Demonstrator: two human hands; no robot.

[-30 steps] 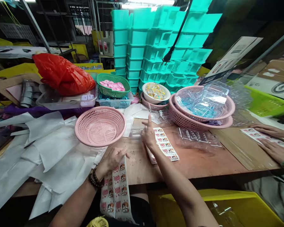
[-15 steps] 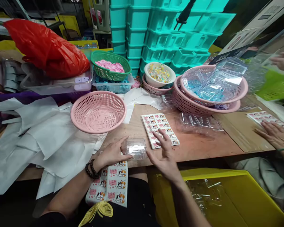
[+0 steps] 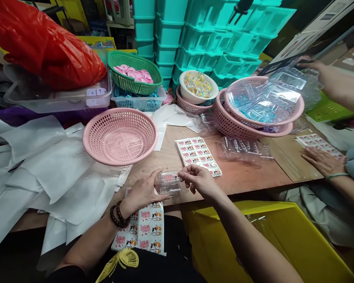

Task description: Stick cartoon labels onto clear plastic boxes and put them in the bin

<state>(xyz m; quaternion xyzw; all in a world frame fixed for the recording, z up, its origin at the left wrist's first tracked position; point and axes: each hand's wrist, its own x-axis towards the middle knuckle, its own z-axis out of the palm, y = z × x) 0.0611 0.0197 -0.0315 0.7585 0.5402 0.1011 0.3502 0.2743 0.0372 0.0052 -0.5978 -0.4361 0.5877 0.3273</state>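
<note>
A small clear plastic box (image 3: 171, 191) sits near the table's front edge. My left hand (image 3: 143, 190), with a dark bead bracelet at the wrist, grips it from the left between thumb and fingers. Across the top of the box lies a sticker (image 3: 168, 177) with pink lettering. My right hand (image 3: 196, 179) pinches the sticker's right end with thumb and forefinger. Under my left wrist a sheet of cat-and-dog stickers (image 3: 146, 232) hangs over the edge onto my lap. Just beyond my right hand lies a stack of similar sticker sheets (image 3: 191, 149).
A pink basket (image 3: 120, 159) stands ahead, with white backing papers (image 3: 47, 169) to its left. Clear trays (image 3: 243, 149) and pink baskets (image 3: 221, 114) of plastic pieces are at right. A co-worker's hand (image 3: 321, 161) rests on stickers; their other arm (image 3: 339, 84) reaches over clear packaging.
My right hand has moved from open beside the box to a pinch over its top, where a sticker now shows. The co-worker's far arm has reached left to the clear packaging.
</note>
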